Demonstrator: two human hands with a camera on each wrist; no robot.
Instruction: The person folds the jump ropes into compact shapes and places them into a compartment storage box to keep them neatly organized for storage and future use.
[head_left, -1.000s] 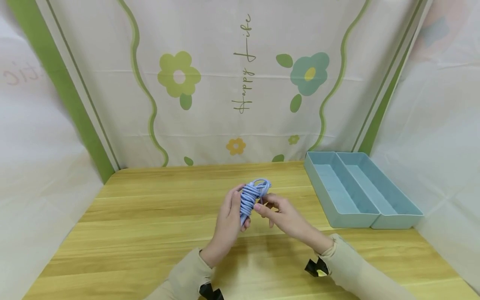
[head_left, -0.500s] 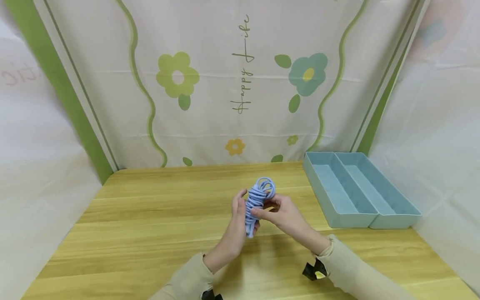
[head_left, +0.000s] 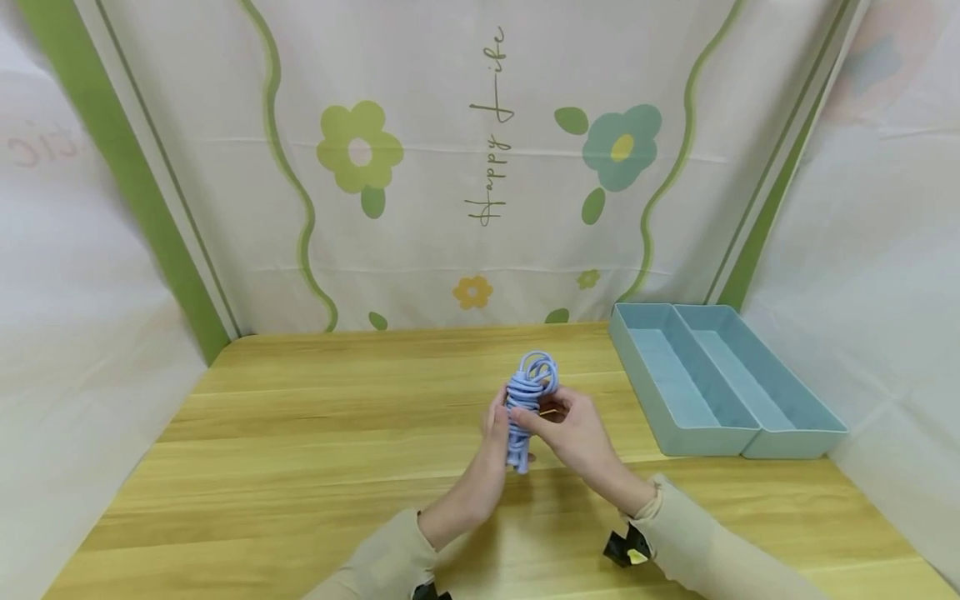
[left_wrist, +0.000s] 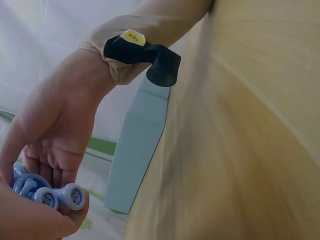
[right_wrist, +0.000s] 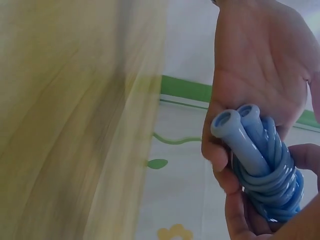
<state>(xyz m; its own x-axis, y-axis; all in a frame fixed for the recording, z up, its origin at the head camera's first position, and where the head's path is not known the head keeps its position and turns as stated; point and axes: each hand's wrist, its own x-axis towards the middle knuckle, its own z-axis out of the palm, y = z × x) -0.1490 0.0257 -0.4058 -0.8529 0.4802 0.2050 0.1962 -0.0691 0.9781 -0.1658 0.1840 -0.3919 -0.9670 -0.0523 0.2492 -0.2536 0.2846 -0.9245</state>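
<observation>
A light blue jump rope [head_left: 524,394], wound into a tight bundle, is held up over the table between both hands. My left hand [head_left: 486,467] cradles it from the left, fingers curled behind the coils. From the right my right hand [head_left: 587,435] pinches the bundle, its thumb across the front of the wraps. Loose loops stick out at the top. The two handles [right_wrist: 243,150] lie side by side, pointing down toward me; their round ends [left_wrist: 73,196] face the left wrist camera. Fingers behind the bundle are partly hidden in the head view.
Two long blue-grey bins [head_left: 708,431] stand side by side at the table's right, with no objects visible inside. The wooden table [head_left: 300,450] meets a printed cloth backdrop [head_left: 420,233] at its far edge, and more cloth hangs at both sides.
Both hands have brought the jump rope slightly to the right and turned it more upright. Its handle ends now show below the left hand, and the right thumb lies farther over the coils.
</observation>
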